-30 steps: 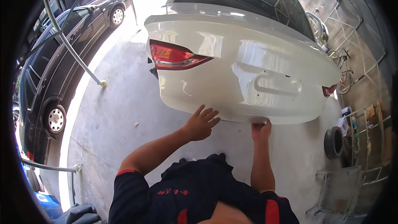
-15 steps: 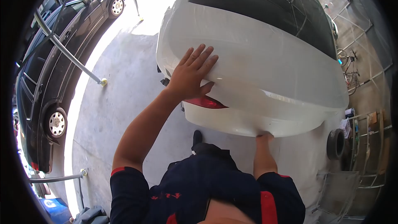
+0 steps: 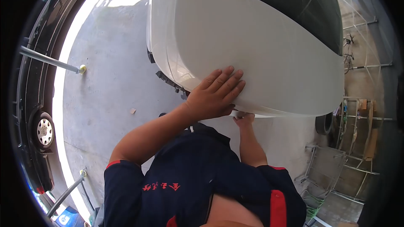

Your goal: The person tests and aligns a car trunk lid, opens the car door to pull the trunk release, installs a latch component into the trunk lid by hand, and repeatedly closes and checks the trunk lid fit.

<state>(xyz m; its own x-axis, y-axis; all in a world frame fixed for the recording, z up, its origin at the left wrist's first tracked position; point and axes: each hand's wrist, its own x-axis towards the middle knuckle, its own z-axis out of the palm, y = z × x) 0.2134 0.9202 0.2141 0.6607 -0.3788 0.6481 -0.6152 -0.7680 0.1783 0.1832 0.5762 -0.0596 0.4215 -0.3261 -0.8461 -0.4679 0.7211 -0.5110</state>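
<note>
The rear of a white car [image 3: 252, 54] fills the upper middle of the head view, its dark rear window [image 3: 290, 4] beyond the trunk lid. My left hand [image 3: 218, 91] lies flat on the lid near its rear left corner, palm down, fingers stretched out. Lower down, my right hand [image 3: 245, 120] is at the rear edge of the car, partly under it. Most of its fingers are hidden by the bodywork, so its grip cannot be made out. Black brackets [image 3: 170, 80] stick out at the car's left rear corner.
A black car [image 3: 35, 101] stands to the left, beyond a metal pole [image 3: 52, 59]. On the right are a tire [image 3: 323, 124], a metal rack [image 3: 357, 130] and a metal frame [image 3: 322, 166]. A small scrap [image 3: 133, 111] lies on the concrete floor.
My view has tilted down and moved closer over the trunk. Both hands appear nearer my body, and the left hand is lower on the lid. The red tail light is now out of sight.
</note>
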